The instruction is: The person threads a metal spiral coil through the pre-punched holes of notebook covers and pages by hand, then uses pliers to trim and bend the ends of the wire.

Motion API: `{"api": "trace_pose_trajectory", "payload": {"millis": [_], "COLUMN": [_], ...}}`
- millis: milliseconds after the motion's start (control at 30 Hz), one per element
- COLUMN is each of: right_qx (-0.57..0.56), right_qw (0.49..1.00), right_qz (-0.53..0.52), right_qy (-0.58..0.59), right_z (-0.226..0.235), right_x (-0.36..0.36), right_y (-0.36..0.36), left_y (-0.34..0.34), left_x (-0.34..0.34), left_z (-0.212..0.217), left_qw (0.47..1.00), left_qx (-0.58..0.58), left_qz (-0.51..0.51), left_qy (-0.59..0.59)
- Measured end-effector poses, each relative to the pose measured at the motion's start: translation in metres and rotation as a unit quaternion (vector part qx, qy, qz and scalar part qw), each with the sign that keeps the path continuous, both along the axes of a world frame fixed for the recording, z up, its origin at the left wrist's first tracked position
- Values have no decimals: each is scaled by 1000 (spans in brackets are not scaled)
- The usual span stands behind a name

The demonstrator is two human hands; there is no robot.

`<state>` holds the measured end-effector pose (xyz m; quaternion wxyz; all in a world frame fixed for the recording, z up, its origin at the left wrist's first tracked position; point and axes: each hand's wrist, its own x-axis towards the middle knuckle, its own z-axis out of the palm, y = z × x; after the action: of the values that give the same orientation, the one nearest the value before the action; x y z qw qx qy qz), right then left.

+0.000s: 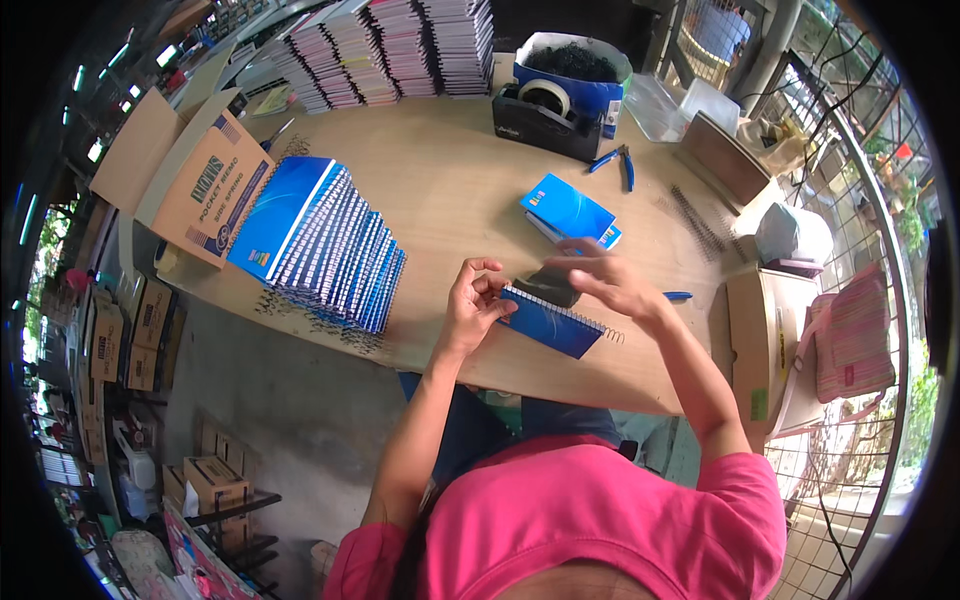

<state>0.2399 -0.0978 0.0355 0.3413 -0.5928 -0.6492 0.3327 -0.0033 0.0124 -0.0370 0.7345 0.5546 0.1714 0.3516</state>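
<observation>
My left hand (476, 303) pinches the left end of a small blue notebook (550, 325) near the table's front edge. A wire spiral (612, 334) runs along its top edge, and its loose end sticks out past the right corner. Above the notebook, my right hand (607, 280) has its fingers stretched out, somewhat smeared by motion. Just behind the spiral, under those fingers, is a dark grey shape (550, 286) that I cannot make out. Beyond my right hand, a few blue notebooks (570, 210) lie in a short pile.
A tall stack of spiral-bound blue notebooks (320, 240) stands left, beside an open cardboard box (205, 185). Farther back are blue-handled pliers (618, 165), a tape dispenser (545, 125) and a blue bin (572, 65). Loose spirals (698, 220) and a blue pen-like tool (678, 296) lie right.
</observation>
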Motion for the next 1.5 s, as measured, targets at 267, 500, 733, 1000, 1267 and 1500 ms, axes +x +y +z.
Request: {"api": "trace_pose_trajectory", "payload": {"millis": [267,500,733,1000,1267,1500], "right_qx": [38,294,388,447,-30,187], "right_qw": [891,876,809,744,990,957], "right_qz": [-278,-145,47,80,20,-190], "right_qy": [-357,-355,-439,-490,-139,-112], "right_z": [-55,56,88,84,71,92], "right_x": [35,2,-21,-25,-26,13], "right_y": [-123,-53,-2,5,-6,-39], "left_y": [-21,-26,-33,-38,-43,-24], "left_x": [-3,-2,-1,-2,2,-75], "left_z": [33,48,67,75,67,223], "left_qw": [998,997,998,995,961,859], "left_qx": [-22,-23,-17,-2,160,343], "left_qz": [65,70,57,68,158,365], "left_qy": [-11,17,22,78,163,104]}}
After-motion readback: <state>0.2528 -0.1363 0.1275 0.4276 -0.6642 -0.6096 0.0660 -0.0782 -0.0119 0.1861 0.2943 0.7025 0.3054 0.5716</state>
